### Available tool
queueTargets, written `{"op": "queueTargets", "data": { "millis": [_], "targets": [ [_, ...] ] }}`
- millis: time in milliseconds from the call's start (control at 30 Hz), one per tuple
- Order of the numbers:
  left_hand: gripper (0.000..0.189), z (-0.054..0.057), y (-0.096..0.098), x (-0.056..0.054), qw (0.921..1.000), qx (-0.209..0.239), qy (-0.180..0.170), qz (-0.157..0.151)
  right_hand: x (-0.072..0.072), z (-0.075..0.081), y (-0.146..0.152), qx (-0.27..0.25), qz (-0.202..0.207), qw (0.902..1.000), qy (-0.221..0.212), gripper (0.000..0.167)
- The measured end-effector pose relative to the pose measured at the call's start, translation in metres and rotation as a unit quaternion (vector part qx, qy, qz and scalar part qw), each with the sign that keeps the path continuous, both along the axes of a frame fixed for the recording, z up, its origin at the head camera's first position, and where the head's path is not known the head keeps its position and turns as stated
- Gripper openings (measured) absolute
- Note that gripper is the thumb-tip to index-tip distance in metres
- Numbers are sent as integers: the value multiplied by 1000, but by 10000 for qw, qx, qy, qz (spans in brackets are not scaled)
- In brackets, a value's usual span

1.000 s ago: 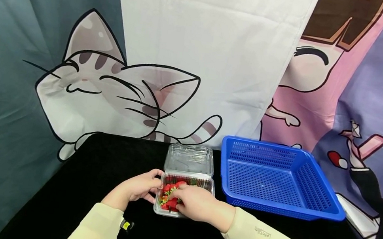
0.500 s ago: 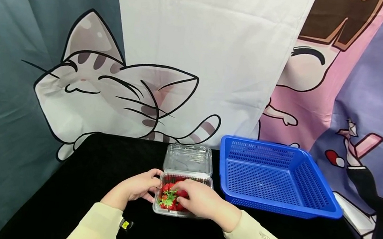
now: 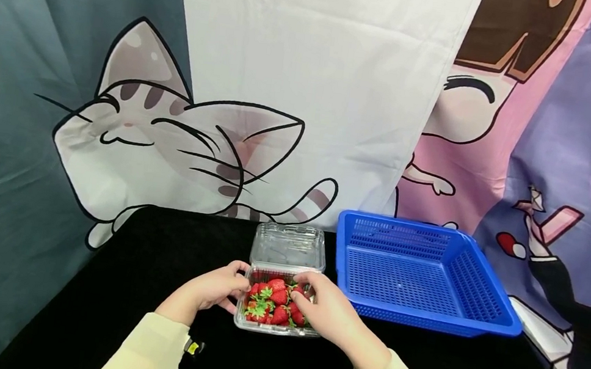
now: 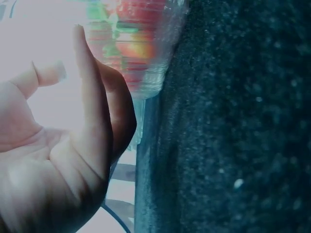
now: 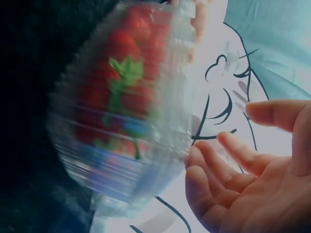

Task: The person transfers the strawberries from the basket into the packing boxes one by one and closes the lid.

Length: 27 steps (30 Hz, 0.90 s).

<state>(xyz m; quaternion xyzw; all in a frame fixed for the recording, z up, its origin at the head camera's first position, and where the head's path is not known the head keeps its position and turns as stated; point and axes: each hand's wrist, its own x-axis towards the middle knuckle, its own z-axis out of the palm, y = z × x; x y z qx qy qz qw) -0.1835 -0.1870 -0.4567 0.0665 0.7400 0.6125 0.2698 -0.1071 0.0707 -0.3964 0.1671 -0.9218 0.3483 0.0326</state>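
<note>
Several red strawberries (image 3: 280,296) with green leaves lie in a clear plastic clamshell box (image 3: 277,330), its lid (image 3: 289,246) folded back behind it. My left hand (image 3: 213,285) holds the box's left side, thumb at the rim and fingers along the wall. In the left wrist view those fingers (image 4: 97,102) bend close to the plastic, and bright glare washes out the area around the thumb. My right hand (image 3: 332,312) is over the box's right side, thumb and fingers apart among the strawberries there. Its fingers (image 5: 228,170) look relaxed in the right wrist view, with nothing between them.
To the right of the box stands a blue perforated basket (image 3: 434,317) with nothing in it. Black cloth (image 3: 177,244) covers the table. A printed curtain (image 3: 312,45) with a cartoon cat hangs right behind the table's far edge.
My right hand has moved right, from the strawberries on the left to the box's right side, and its fingers have spread. More strawberries show now. The left hand stays where it was.
</note>
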Motion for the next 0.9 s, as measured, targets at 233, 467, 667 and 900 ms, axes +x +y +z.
{"op": "queueTargets", "data": {
  "millis": [233,467,667,900],
  "targets": [
    [60,4,-2,5,9994,-299,151,-43,6,-17,1,-127,188,9993,294,36],
    [57,12,-7,10,9976,-620,291,-91,4,-27,1,303,-13,9994,185,49],
    [54,18,-9,14,9937,-1046,361,-170,0,-39,6,577,-401,9975,-118,69],
    [51,23,-10,11,9891,-1310,647,157,-2,-44,9,413,-518,9973,-304,84]
  ]
}}
